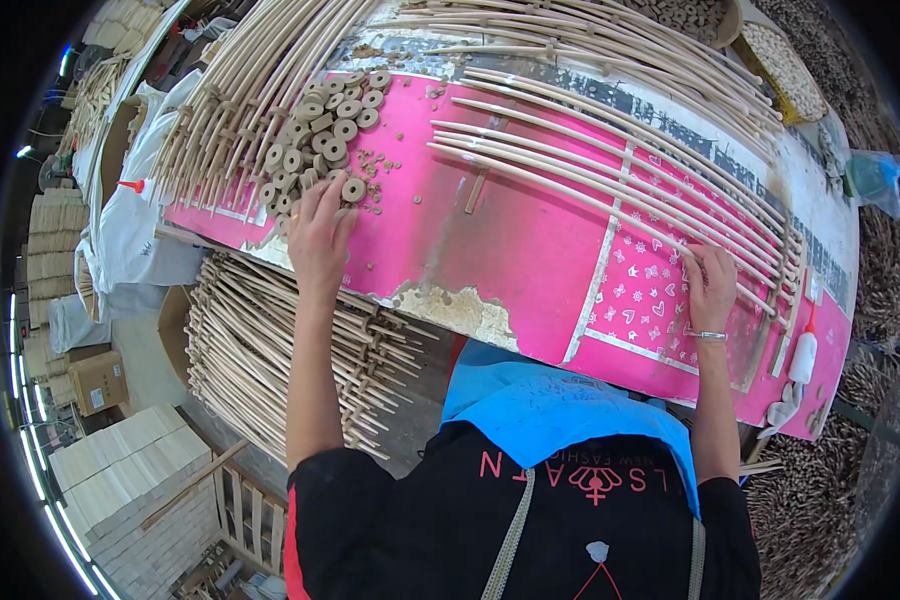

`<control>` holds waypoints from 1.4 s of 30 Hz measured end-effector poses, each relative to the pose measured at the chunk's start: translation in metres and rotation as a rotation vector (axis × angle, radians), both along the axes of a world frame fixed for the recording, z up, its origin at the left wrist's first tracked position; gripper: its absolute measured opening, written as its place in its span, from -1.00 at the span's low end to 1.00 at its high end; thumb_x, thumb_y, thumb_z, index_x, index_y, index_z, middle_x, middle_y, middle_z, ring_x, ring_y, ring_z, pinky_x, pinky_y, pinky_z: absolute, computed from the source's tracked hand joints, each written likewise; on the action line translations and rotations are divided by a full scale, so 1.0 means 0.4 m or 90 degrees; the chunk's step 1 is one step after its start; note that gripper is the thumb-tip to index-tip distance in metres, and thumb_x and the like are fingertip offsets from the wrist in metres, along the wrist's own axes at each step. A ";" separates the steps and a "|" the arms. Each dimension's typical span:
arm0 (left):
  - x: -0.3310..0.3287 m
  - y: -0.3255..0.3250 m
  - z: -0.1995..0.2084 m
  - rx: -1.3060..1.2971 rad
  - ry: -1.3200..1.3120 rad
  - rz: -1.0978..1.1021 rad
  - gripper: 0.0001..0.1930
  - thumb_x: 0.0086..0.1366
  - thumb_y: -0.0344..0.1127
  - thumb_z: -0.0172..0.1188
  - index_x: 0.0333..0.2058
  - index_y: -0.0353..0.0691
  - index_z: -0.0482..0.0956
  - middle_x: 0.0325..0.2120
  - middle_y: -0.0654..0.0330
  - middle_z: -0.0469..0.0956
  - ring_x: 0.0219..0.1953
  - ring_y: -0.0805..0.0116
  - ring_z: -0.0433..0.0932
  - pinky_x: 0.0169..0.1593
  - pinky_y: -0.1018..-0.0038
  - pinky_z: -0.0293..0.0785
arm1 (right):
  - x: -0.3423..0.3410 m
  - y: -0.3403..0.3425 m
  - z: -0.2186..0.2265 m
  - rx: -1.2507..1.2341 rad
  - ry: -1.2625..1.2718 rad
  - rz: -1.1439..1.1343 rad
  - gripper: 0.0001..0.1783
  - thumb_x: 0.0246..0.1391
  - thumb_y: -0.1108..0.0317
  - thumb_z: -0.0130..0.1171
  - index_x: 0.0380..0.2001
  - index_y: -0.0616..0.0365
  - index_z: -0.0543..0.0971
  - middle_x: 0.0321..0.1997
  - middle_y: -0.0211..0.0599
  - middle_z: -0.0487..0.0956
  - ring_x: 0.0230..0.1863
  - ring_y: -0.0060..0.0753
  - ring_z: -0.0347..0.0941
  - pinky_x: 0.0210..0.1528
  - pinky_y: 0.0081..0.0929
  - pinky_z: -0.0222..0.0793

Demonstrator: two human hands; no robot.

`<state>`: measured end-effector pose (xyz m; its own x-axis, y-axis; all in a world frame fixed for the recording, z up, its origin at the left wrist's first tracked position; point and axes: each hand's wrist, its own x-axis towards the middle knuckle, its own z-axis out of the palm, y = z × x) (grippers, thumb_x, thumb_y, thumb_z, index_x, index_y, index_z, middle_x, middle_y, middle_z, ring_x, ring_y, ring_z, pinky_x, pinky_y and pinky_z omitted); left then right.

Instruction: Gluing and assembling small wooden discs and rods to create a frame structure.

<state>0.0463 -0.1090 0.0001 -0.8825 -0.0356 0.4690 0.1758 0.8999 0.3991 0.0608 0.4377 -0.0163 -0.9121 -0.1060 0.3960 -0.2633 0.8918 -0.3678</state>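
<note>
A heap of round wooden rings (322, 130) with centre holes lies on the pink tabletop (410, 230). At its near edge, my left hand (318, 235) has its fingers bent together around a single wooden ring (353, 190); part of the grip is hidden. Several long, thin wooden rods (570, 175) lie side by side on the right half of the table. My right hand (712, 287) is closed on the nearest wooden rod (660, 238), toward its right end. Its fingertips are partly hidden.
Rods fitted with rings (240, 110) stand piled at the far left, and more rods (610, 40) lie along the far edge. Below the table's left side is a stack of rods (270, 350). A white glue bottle (803, 355) with red tip rests at the right.
</note>
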 end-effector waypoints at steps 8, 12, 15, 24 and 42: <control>-0.072 -0.002 0.019 -0.214 -0.170 0.035 -0.56 0.19 -0.28 0.40 0.07 -0.10 0.64 -0.03 0.25 0.55 0.07 0.15 0.50 0.09 0.19 0.39 | 0.046 -0.007 0.040 -0.094 -0.034 0.011 -0.84 0.24 0.55 0.24 -0.12 0.26 0.65 -0.25 -0.19 0.56 -0.18 -0.24 0.51 -0.09 -0.34 0.41; -0.066 -0.008 0.012 -0.236 -0.102 0.036 -0.62 0.25 -0.26 0.39 0.05 -0.11 0.66 -0.08 0.24 0.59 -0.02 0.26 0.58 0.02 0.30 0.46 | 0.049 -0.027 0.049 -0.078 -0.027 0.037 -0.85 0.23 0.55 0.26 -0.13 0.26 0.67 -0.26 -0.20 0.57 -0.20 -0.25 0.51 -0.11 -0.34 0.41; -0.067 -0.004 0.008 0.304 -0.112 0.086 -0.67 0.39 -0.27 0.32 0.09 -0.19 0.65 -0.12 0.25 0.65 -0.12 0.42 0.64 -0.11 0.47 0.51 | 0.052 -0.040 0.055 -0.064 -0.023 0.049 -0.85 0.23 0.54 0.26 -0.14 0.25 0.67 -0.27 -0.21 0.57 -0.22 -0.25 0.52 -0.13 -0.35 0.41; -0.056 0.043 0.010 0.939 -0.294 -0.008 -0.69 0.54 -0.25 0.15 0.09 -0.32 0.63 -0.14 0.18 0.71 -0.12 0.48 0.65 -0.12 0.60 0.54 | 0.056 -0.063 0.045 -0.086 -0.027 0.054 -0.84 0.19 0.49 0.29 -0.15 0.17 0.70 -0.30 -0.23 0.57 -0.23 -0.18 0.50 -0.14 -0.26 0.38; -0.060 0.176 0.006 0.867 -0.388 -0.027 -0.76 0.47 -0.20 0.27 -0.02 -0.21 0.67 -0.20 0.31 0.69 -0.16 0.57 0.61 -0.22 0.61 0.42 | 0.048 -0.038 0.059 -0.174 -0.077 0.031 -0.88 0.19 0.45 0.31 -0.20 0.19 0.68 -0.31 -0.23 0.58 -0.25 -0.20 0.55 -0.19 -0.25 0.41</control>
